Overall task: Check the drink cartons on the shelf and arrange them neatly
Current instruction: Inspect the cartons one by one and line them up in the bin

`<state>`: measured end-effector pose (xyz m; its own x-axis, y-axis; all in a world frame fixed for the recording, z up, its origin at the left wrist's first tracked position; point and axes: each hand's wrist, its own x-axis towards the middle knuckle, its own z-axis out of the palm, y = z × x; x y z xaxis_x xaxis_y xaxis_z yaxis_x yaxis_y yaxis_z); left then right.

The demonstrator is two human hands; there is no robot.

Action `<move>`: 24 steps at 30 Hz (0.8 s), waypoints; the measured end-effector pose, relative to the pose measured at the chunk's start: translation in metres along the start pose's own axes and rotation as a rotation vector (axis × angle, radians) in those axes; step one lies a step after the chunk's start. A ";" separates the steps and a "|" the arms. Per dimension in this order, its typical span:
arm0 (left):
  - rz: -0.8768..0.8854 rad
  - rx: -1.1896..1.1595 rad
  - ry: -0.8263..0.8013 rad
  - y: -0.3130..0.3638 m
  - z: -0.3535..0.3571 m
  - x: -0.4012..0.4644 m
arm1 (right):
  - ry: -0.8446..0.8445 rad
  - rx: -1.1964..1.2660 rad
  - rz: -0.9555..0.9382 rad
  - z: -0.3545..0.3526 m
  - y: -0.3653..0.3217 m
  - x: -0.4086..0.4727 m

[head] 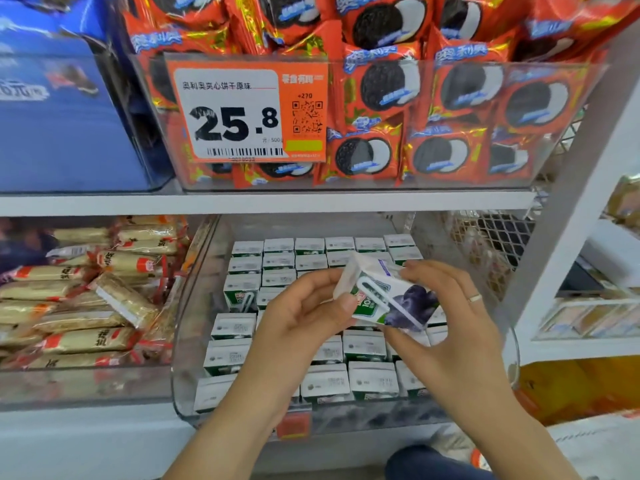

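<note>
Carton [388, 299] held up for checking, both hands on it, over the clear bin [194, 327] of drink cartons.

Left hand [304, 313] pinches the carton's near end with thumb and fingers, and the right hand [450, 306] cups its far end, so both are closed on this one tilted carton, straw side up, above the rows of cartons [346, 362] standing in the bin on the lower shelf. This looks like the inspection step: one carton lifted out and turned to view. Next, I judge, it needs turning upright to match the others and lowering into a free slot, probably the gap hidden under the hands, without knocking the neighbours.
</note>
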<state>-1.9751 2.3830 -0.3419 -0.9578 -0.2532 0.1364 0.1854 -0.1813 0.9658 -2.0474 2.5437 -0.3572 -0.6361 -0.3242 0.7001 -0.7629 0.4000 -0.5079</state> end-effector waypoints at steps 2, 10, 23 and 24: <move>0.026 0.044 0.023 0.001 0.002 0.000 | -0.004 0.002 0.033 0.000 0.001 -0.001; 0.048 0.032 0.052 0.002 0.008 0.000 | -0.015 -0.026 0.050 -0.001 0.004 -0.004; -0.062 -0.158 0.205 0.000 0.011 0.004 | -0.018 -0.041 0.092 -0.004 -0.001 -0.002; -0.079 -0.181 0.218 0.000 0.010 0.004 | -0.012 -0.041 0.095 -0.005 -0.001 -0.001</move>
<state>-1.9815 2.3910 -0.3395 -0.9045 -0.4265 -0.0073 0.1673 -0.3704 0.9137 -2.0450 2.5476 -0.3550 -0.7069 -0.2930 0.6437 -0.6938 0.4642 -0.5506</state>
